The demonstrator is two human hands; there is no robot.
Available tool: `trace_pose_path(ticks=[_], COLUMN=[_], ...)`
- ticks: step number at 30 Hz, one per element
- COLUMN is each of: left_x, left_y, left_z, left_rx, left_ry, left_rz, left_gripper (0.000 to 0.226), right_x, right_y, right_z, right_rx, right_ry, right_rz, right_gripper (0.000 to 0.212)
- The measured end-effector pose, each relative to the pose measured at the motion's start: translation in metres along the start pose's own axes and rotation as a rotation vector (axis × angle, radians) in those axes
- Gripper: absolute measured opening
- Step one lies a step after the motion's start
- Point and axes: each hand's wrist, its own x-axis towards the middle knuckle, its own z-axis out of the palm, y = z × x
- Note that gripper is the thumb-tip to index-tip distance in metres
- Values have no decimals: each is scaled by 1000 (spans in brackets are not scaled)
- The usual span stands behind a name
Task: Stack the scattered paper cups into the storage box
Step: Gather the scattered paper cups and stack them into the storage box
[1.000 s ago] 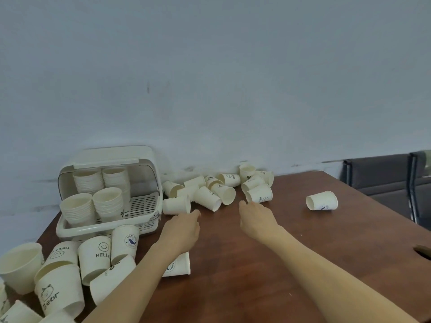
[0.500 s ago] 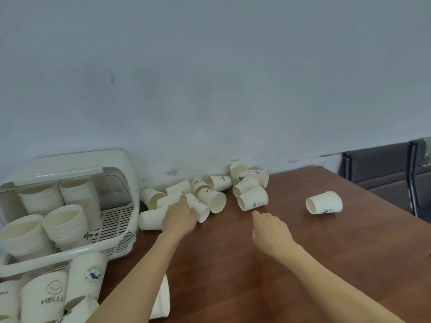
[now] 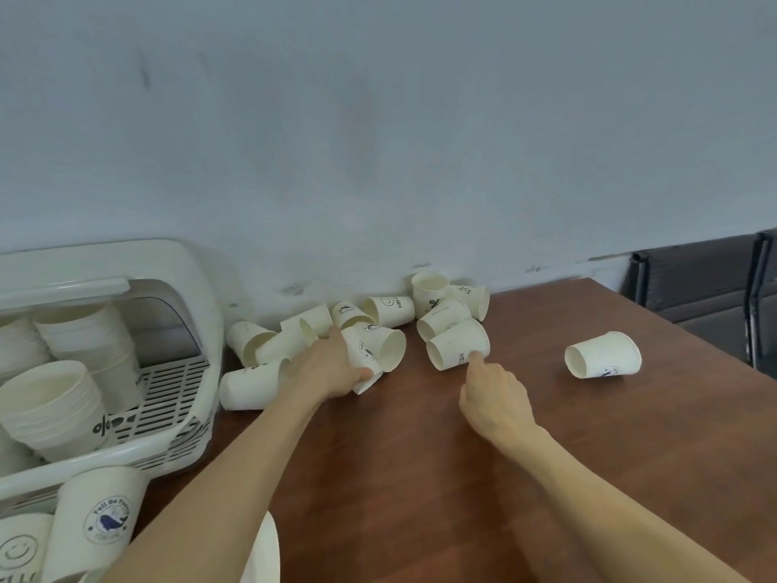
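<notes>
1. Our left hand point(image 3: 332, 366) wraps round a cup point(image 3: 365, 363) lying on its side at the near edge of the heap point(image 3: 378, 326), thumb underneath, fingers curled over: a grasp that looks ready to lift.
2. Our right hand point(image 3: 496, 397) reaches out, forefinger touching the base of the next cup point(image 3: 456, 347); nothing gripped, fingers loosely extended.
3. We judge both hands are working the heap so cups can be nested before the trip over.
4. The box point(image 3: 185, 288) sits left against the wall point(image 3: 378, 140), lid raised so the front stays open; inside, stacks point(image 3: 54, 401) stand upright on the slatted tray.
5. One stray cup point(image 3: 603, 355) lies apart on the table point(image 3: 462, 477), right.
6. More cups point(image 3: 101, 523) wait in front of the box.
</notes>
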Motion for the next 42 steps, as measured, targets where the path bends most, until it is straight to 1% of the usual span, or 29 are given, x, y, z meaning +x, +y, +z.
trace_pose_path(ticks=[3, 5, 7, 9, 13, 14, 17, 20, 23, 26, 31, 36, 42], left_x=[-11, -20, -24, -27, -32, -35, -42, -48, -55, -67, -92, -121, -166], left_y=[5, 6, 4, 3, -1, -2, -4, -5, -7, -9, -14, -22, -32], left_z=[-2, -2, 0, 3, 9, 11, 12, 14, 15, 13, 5, -9, -33], left_rx=[9, 2, -16, -20, 3, 14, 78, 126, 136, 107, 77, -2, -125], left_ry=[26, 68, 114, 136, 137, 130, 106, 93, 97, 114, 143, 173, 279], left_rz=[42, 79, 131, 180, 241, 252, 275, 289, 287, 291, 288, 272, 246], left_gripper=[49, 33, 23, 20, 23, 22, 19, 14, 13, 15, 14, 19, 23], right_x=[13, 25, 37, 47, 71, 75, 71, 63, 53, 39, 20, -4, -29], right_y=[1, 3, 2, 0, -3, -2, -7, -8, -7, -14, -24, -35, -61], right_z=[-1, -4, -8, -9, 6, 9, 2, 3, 8, 0, -12, -34, -58], right_rx=[132, 229, 343, 470, 666, 703, 798, 804, 698, 648, 584, 546, 512], right_ry=[34, 21, 2, -33, -96, -120, -173, -120, -72, -39, -60, -56, -23], right_rz=[163, 268, 371, 450, 546, 560, 599, 535, 384, 295, 205, 94, -63], right_gripper=[26, 24, 25, 29, 38, 36, 14, 17, 22, 20, 18, 15, 9])
